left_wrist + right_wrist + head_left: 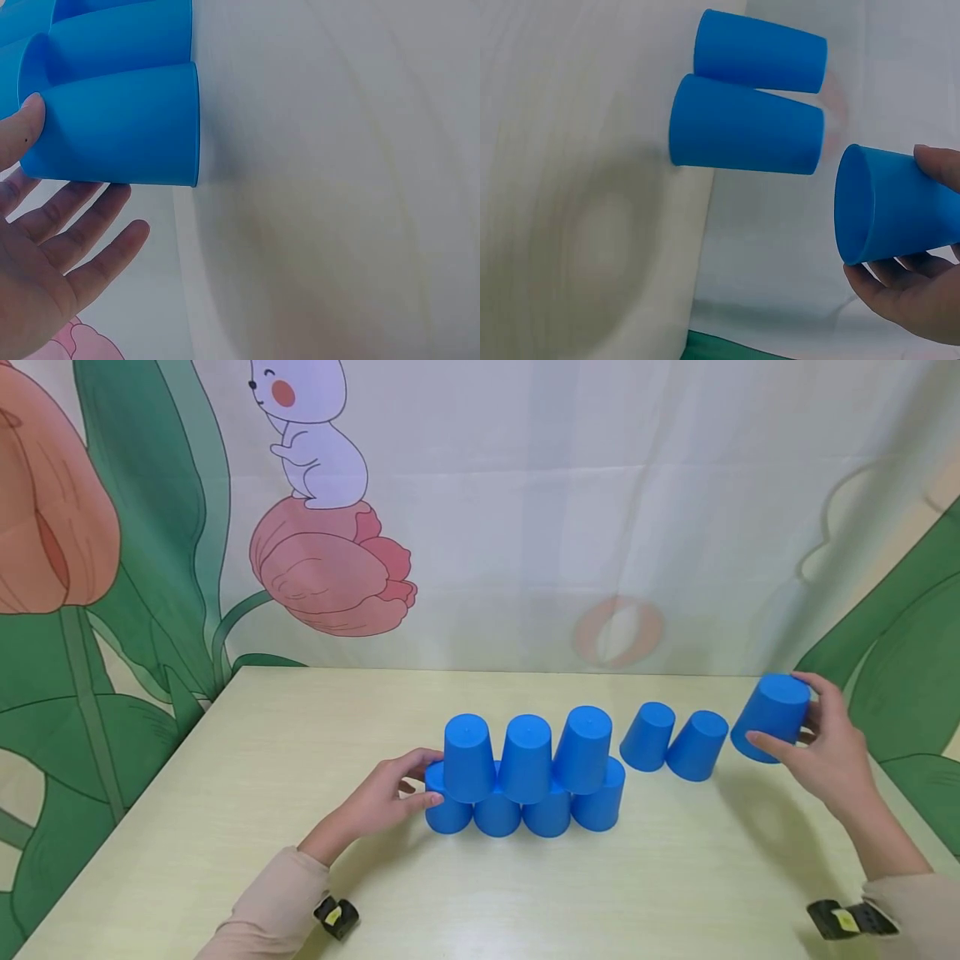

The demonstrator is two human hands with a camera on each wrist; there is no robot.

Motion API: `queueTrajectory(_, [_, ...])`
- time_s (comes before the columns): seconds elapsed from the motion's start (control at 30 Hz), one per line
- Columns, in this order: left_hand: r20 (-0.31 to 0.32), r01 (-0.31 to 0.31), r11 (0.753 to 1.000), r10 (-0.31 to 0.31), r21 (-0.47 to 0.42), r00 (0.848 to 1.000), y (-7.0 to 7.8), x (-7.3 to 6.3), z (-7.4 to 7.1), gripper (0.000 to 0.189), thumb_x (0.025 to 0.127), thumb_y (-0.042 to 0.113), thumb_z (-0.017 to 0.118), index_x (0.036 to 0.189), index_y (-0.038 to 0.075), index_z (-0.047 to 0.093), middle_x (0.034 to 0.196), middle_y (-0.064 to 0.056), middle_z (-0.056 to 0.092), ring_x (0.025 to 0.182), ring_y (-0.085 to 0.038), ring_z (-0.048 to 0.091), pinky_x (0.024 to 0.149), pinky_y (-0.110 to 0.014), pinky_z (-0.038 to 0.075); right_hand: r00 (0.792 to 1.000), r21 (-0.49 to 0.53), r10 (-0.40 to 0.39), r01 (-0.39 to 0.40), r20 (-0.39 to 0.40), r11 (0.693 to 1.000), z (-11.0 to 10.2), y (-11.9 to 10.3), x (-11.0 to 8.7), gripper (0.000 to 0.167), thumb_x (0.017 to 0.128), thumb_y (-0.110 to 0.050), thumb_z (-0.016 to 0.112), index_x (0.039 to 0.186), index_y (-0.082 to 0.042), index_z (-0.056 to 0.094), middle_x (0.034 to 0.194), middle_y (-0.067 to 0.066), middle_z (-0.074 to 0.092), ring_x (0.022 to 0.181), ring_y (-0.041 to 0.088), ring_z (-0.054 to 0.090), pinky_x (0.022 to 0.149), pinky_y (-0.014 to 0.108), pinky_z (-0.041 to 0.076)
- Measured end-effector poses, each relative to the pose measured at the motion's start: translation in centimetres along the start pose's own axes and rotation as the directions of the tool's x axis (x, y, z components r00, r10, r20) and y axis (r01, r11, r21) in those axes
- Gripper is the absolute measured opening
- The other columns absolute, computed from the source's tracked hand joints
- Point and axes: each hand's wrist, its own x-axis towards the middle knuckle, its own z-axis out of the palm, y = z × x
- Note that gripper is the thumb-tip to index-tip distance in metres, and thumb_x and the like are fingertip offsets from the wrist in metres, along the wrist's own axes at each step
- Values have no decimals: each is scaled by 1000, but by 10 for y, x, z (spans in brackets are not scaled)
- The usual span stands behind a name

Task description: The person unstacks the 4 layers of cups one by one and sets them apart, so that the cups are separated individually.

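Observation:
On the table, several upside-down blue cups form a bottom row, with three more upside-down cups standing on top of it. My left hand touches the leftmost bottom cup, its thumb at the front and its fairly straight fingers along the outer side. Over the right side of the table, my right hand grips another upside-down blue cup between thumb and fingers. In the right wrist view, that cup hangs in the air, its rim off the table.
Two upside-down blue cups stand close together between the stack and my right hand. Behind the pale wooden table hangs a printed curtain with flowers and a white animal. A black wrist strap shows by the left sleeve.

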Motion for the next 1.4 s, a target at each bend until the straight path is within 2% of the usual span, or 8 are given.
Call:
queueTrajectory(0.2, [3, -10, 1000, 10, 0, 1000, 0, 0, 0, 48, 85, 22, 65, 127, 6, 47, 117, -11, 58, 99, -28, 57, 78, -41, 48, 999, 12, 53, -53, 6, 999, 3, 11, 6, 87, 85, -24, 64, 145, -9, 2, 136, 39, 22, 115, 60, 29, 81, 71, 30])
queueTrajectory(0.47, [2, -1, 1000, 1, -1, 1000, 1, 0, 0, 48, 85, 22, 64, 127, 6, 47, 117, -12, 58, 100, -28, 57, 79, -42, 48, 998, 36, 65, -66, 13, 997, 10, 27, 11, 87, 85, -24, 65, 145, -11, 4, 136, 40, 21, 117, 60, 26, 84, 70, 28])
queueTrajectory(0.67, [3, -1, 1000, 1, 3, 1000, 2, 0, 1, 48, 85, 22, 64, 127, 6, 47, 118, -12, 57, 100, -28, 57, 79, -41, 48, 996, 9, 88, -88, 30, 996, 16, 42, 16, 87, 85, -27, 65, 144, -9, 4, 134, 41, 22, 116, 60, 27, 83, 71, 29])
queueTrajectory(0.77, [3, -11, 1000, 11, -1, 1000, 2, 0, 0, 48, 86, 22, 64, 127, 5, 47, 118, -13, 57, 100, -29, 57, 78, -42, 49, 994, -6, 97, -96, 43, 995, 19, 54, 20, 91, 82, -34, 66, 145, -13, 3, 135, 40, 22, 116, 59, 27, 80, 71, 31])
queueTrajectory(0.87, [2, -17, 1000, 17, -2, 1000, 1, 0, 0, 48, 86, 21, 64, 127, 4, 47, 118, -13, 57, 100, -29, 57, 78, -42, 49, 992, -27, 110, -108, 56, 994, 23, 61, 22, 94, 81, -35, 68, 145, -14, 2, 135, 39, 23, 117, 58, 29, 78, 70, 34])
queueTrajectory(1.07, [-1, -7, 1000, 7, 2, 1000, 1, -1, 0, 49, 85, 22, 65, 127, 6, 47, 117, -11, 58, 100, -27, 57, 79, -41, 49, 988, -41, 113, -109, 109, 993, 28, 59, 19, 90, 84, -28, 65, 142, -3, 1, 132, 44, 20, 114, 61, 26, 84, 70, 29])
queueTrajectory(1.23, [-3, 0, 1000, 0, -2, 1000, 1, 0, 0, 50, 84, 22, 66, 128, 6, 47, 117, -10, 58, 99, -26, 57, 78, -40, 48, 982, -65, 139, -131, 125, 989, 31, 59, 18, 87, 86, -23, 64, 142, -2, 1, 132, 44, 19, 115, 61, 25, 85, 69, 28])
queueTrajectory(1.4, [1, -6, 1000, 6, -2, 1000, 0, 0, 0, 50, 85, 22, 65, 128, 6, 47, 117, -10, 58, 99, -27, 57, 78, -41, 48, 976, -68, 163, -155, 144, 986, 32, 61, 17, 90, 85, -25, 65, 141, 0, -1, 133, 44, 15, 116, 63, 22, 86, 69, 27])
